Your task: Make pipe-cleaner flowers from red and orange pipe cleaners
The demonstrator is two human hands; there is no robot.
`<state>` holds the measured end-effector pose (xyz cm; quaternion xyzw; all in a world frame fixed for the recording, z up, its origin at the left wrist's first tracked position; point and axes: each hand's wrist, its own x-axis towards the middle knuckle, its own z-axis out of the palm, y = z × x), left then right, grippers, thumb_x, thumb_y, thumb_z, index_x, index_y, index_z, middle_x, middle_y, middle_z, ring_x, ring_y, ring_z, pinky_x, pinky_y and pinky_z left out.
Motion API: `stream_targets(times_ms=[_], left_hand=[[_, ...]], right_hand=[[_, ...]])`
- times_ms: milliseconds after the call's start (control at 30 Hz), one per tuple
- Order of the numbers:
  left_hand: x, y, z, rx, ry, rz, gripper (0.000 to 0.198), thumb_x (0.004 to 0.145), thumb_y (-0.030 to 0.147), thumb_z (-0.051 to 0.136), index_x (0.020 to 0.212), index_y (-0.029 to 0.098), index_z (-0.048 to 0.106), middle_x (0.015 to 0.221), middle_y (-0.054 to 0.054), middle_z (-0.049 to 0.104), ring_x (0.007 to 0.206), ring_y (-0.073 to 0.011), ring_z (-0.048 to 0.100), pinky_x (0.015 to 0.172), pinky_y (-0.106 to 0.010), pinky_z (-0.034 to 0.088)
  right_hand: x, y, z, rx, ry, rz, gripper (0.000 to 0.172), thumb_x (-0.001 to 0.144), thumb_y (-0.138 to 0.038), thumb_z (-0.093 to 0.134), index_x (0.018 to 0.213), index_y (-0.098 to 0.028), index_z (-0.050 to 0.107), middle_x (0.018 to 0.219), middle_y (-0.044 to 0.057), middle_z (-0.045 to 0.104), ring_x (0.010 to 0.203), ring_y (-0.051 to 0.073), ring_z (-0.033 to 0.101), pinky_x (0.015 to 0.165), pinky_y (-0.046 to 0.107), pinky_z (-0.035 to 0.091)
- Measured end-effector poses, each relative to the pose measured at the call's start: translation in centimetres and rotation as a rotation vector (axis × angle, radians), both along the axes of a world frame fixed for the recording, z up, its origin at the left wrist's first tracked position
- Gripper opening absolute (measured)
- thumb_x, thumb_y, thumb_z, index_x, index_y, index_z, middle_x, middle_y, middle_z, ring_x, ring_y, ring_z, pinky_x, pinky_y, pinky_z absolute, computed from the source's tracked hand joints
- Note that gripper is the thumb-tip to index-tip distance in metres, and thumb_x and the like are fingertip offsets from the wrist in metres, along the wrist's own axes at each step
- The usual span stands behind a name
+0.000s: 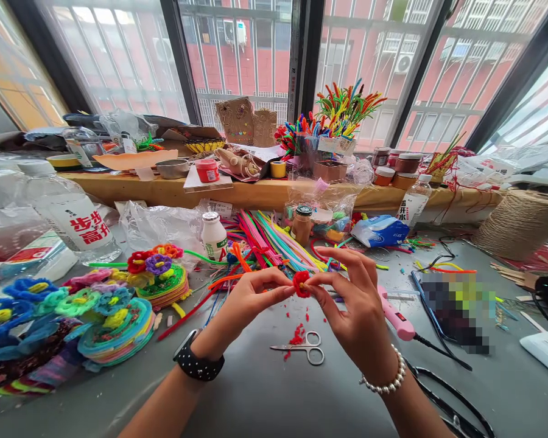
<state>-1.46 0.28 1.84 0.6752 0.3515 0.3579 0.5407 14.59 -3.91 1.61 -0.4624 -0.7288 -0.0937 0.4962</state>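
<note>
A small red flower (300, 283) is at the centre of the frame, pinched by both the left hand (252, 298) and the right hand (355, 307). Below, scissors (305, 347) and red scraps (296, 334) lie on the table (265, 395); colourful flowers (77, 302) crowd the lower left.

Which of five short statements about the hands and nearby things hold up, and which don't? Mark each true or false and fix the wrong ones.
1. The left hand and right hand both pinch a small red fuzzy piece. True.
2. The watch is on the right wrist. False: it is on the left wrist; the right one wears a beaded bracelet.
3. Red scraps lie by the scissors. True.
4. The scissors' finger loops point left. False: they are at the right end, blades pointing left.
5. A pink-handled tool lies to the right of the right hand. True.
</note>
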Motion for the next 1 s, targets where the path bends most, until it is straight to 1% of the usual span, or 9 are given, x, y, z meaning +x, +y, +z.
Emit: stream_targets(times_ms=[167, 267, 367, 433, 567, 700, 800, 900, 1000], left_hand=[[0.1, 0.0, -0.1, -0.014, -0.007, 0.002, 0.013, 0.069, 0.027, 0.057, 0.067, 0.015, 0.060, 0.067, 0.001, 0.052, 0.063, -0.0109, 0.047, 0.059, -0.023, 0.037], [0.1, 0.2, -0.5, -0.060, -0.067, 0.013, 0.012, 0.068, 0.026, 0.058, 0.070, 0.014, 0.060, 0.070, 0.000, 0.054, 0.064, -0.0111, 0.048, 0.058, -0.023, 0.038], [0.0, 0.5, -1.0, -0.178, -0.217, 0.061, 0.011, 0.068, 0.023, 0.060, 0.075, 0.015, 0.061, 0.075, -0.001, 0.058, 0.070, -0.0125, 0.051, 0.062, -0.023, 0.040], [-0.1, 0.7, -1.2, -0.272, -0.373, 0.078, 0.013, 0.067, 0.022, 0.060, 0.079, 0.016, 0.062, 0.081, -0.002, 0.061, 0.076, -0.0135, 0.054, 0.071, -0.025, 0.041], [-0.2, 0.9, -1.3, -0.391, -0.609, 0.028, 0.015, 0.066, 0.019, 0.062, 0.081, 0.017, 0.063, 0.085, -0.001, 0.064, 0.082, -0.0132, 0.056, 0.083, -0.026, 0.038], [0.3, 0.6, -1.5, -0.474, -0.725, 0.014, 0.014, 0.066, 0.019, 0.063, 0.079, 0.017, 0.064, 0.080, 0.000, 0.065, 0.081, -0.0119, 0.057, 0.082, -0.024, 0.039], [0.7, 0.4, -1.8, -0.532, -0.807, 0.025, 0.012, 0.066, 0.023, 0.062, 0.077, 0.018, 0.064, 0.078, 0.001, 0.064, 0.079, -0.0113, 0.058, 0.080, -0.024, 0.041], [0.9, 0.3, -1.9, -0.564, -0.856, 0.028, 0.011, 0.068, 0.023, 0.061, 0.077, 0.018, 0.063, 0.076, 0.002, 0.064, 0.077, -0.0099, 0.058, 0.082, -0.025, 0.041], [0.8, 0.3, -1.8, -0.574, -0.820, 0.036, 0.010, 0.067, 0.023, 0.062, 0.076, 0.019, 0.062, 0.074, 0.002, 0.064, 0.073, -0.0108, 0.059, 0.078, -0.025, 0.042]], right_hand=[[0.0, 0.1, 0.0, 0.006, 0.007, 0.008, 0.011, 0.073, -0.013, 0.055, 0.074, -0.021, 0.062, 0.104, 0.004, 0.052, 0.100, 0.022, 0.042, 0.089, 0.041, 0.033], [0.1, 0.1, 0.0, 0.008, 0.039, 0.005, 0.014, 0.074, -0.014, 0.053, 0.081, -0.022, 0.062, 0.104, 0.004, 0.053, 0.100, 0.022, 0.043, 0.088, 0.041, 0.034], [0.3, 0.2, -0.1, -0.005, 0.109, -0.019, 0.018, 0.077, -0.017, 0.050, 0.091, -0.022, 0.059, 0.104, 0.005, 0.053, 0.100, 0.021, 0.044, 0.085, 0.041, 0.036], [0.4, 0.4, -0.2, -0.036, 0.148, -0.033, 0.015, 0.077, -0.018, 0.049, 0.087, -0.021, 0.060, 0.102, 0.006, 0.053, 0.099, 0.021, 0.045, 0.084, 0.041, 0.036], [-0.2, 0.9, -0.9, -0.200, 0.183, 0.034, 0.010, 0.075, -0.024, 0.053, 0.078, -0.021, 0.063, 0.097, 0.006, 0.056, 0.097, 0.022, 0.047, 0.083, 0.041, 0.037], [-1.7, 0.9, -1.7, -0.438, 0.231, 0.219, 0.013, 0.071, -0.030, 0.058, 0.079, -0.020, 0.063, 0.090, 0.005, 0.060, 0.089, 0.019, 0.053, 0.078, 0.034, 0.041], [-2.7, 0.7, -2.1, -0.576, 0.251, 0.293, 0.014, 0.072, -0.030, 0.057, 0.080, -0.019, 0.061, 0.080, 0.002, 0.063, 0.077, 0.016, 0.056, 0.067, 0.028, 0.044], [-3.0, 0.5, -2.2, -0.627, 0.241, 0.287, 0.011, 0.074, -0.027, 0.055, 0.071, -0.017, 0.060, 0.068, 0.000, 0.063, 0.065, 0.013, 0.055, 0.060, 0.024, 0.043], [-2.9, 0.5, -2.2, -0.619, 0.240, 0.289, 0.013, 0.075, -0.025, 0.053, 0.065, -0.017, 0.058, 0.064, -0.001, 0.061, 0.062, 0.012, 0.054, 0.058, 0.023, 0.043]])
